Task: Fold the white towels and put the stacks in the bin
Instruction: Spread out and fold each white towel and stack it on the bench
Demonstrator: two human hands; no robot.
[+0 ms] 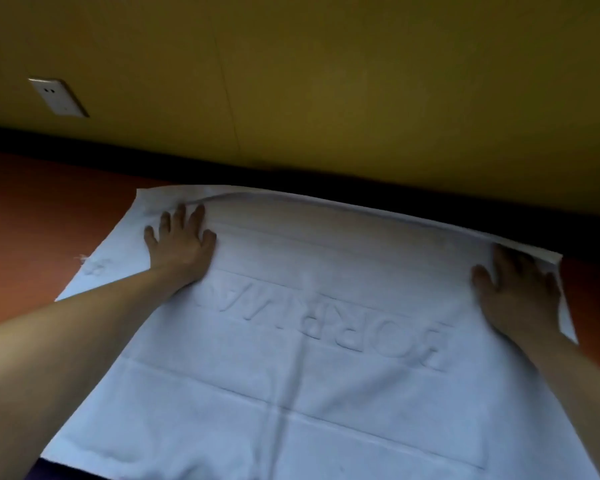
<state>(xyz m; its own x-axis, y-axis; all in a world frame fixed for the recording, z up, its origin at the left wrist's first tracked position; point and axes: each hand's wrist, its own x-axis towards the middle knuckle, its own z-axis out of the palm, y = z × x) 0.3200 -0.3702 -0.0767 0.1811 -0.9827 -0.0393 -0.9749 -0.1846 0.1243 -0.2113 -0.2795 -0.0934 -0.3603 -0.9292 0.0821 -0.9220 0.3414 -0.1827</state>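
A yellow wall [361, 81] fills the upper half of the view, with a dark strip along its foot where it meets the reddish-brown surface [32, 209]. Spread flat on that surface lies the white towel [309, 393], taking up most of the lower view; its far edge runs close to the dark strip, and its near edge reaches the bottom of the view. Raised borders and large embossed letters, read upside down from here, cross its middle, and straight crease lines meet near its centre. A small frayed tuft shows at its left edge. The far right corner is slightly lifted and curled.

The left hand [181, 240] presses flat on the towel near the far left corner, fingers straight and spread wide. The right hand [516, 292] rests flat near the far right corner, fingers straight, their tips partly hidden by the curled cloth.

A white wall socket [58, 97] sits on the wall at upper left.
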